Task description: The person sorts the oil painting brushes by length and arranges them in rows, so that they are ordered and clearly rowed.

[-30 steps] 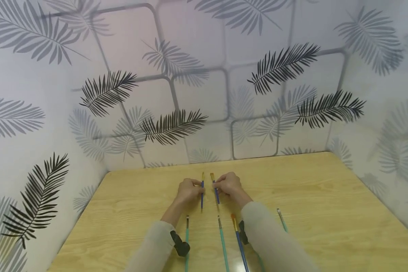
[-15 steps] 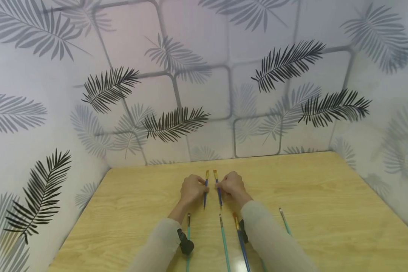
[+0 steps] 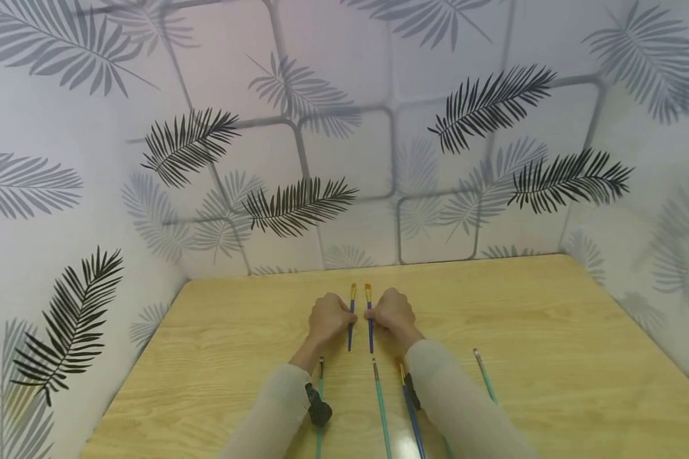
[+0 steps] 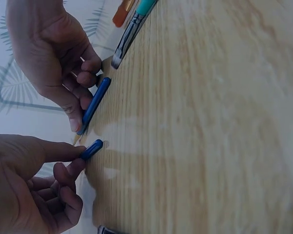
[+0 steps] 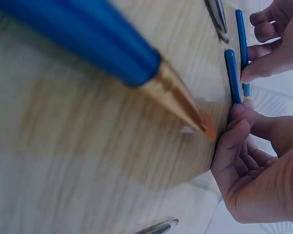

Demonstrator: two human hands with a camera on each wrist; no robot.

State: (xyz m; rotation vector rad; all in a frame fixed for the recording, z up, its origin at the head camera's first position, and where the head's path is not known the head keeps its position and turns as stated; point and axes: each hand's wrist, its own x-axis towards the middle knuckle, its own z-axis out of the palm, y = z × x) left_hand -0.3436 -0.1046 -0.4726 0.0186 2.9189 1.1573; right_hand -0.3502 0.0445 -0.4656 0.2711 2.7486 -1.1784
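Two short blue paintbrushes with gold ferrules and orange-brown bristles stand side by side near the back of the table, bristles pointing away from me. My left hand (image 3: pixel 328 319) pinches the left paintbrush (image 3: pixel 351 328) between thumb and finger. The right paintbrush (image 3: pixel 370 338) is pinched the same way by my right hand (image 3: pixel 393 312). A narrow gap separates the two. In the left wrist view the handle end of the left paintbrush (image 4: pixel 92 149) pokes out past the fingertips, close over the wood. The right wrist view shows the right paintbrush (image 5: pixel 232 75) held at its handle.
On the wooden table (image 3: pixel 218 357), nearer me, lie a teal paintbrush (image 3: pixel 381 411) and a larger blue paintbrush (image 3: pixel 412 414). Another teal brush (image 3: pixel 321 370) passes by my left sleeve, and one more teal brush (image 3: pixel 485 376) lies right of my right sleeve. A leaf-patterned wall covering (image 3: pixel 356 159) rises behind.
Both hands keep their pinch on the two blue paintbrushes. The left brush has shifted slightly right, and the right brush has turned from slanted to nearly straight. The head view has tilted slightly.
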